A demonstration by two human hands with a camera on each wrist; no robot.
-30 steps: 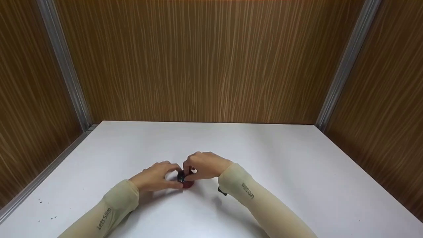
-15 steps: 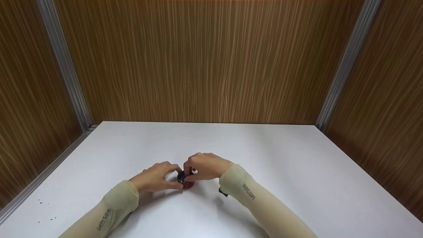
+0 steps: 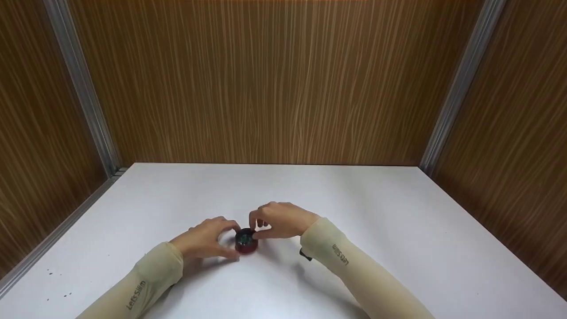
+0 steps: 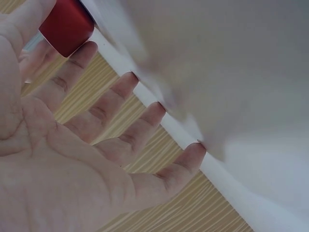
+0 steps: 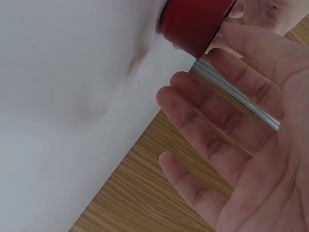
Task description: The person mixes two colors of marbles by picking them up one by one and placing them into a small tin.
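A small red round container [image 3: 246, 243] with a dark, greenish top stands on the white table [image 3: 354, 208], near its front middle. My left hand [image 3: 208, 239] holds it from the left between thumb and index finger [image 4: 82, 55], the other fingers spread above the table. My right hand [image 3: 283, 223] is at its right rear with loosely spread fingers. The right index finger [image 5: 241, 43] touches the container's red side [image 5: 195, 21], and that palm holds nothing. The container [image 4: 66, 26] also shows at the left thumb.
Wood-grain panels with metal corner posts [image 3: 93, 119] wall the table in on the left, back and right. A few dark specks [image 3: 57, 283] lie near the front left edge. Both forearms wear beige sleeves [image 3: 354, 274].
My right hand has lifted off the top of the container and shifted slightly right, uncovering its dark top. The left hand stays at the container's left side.
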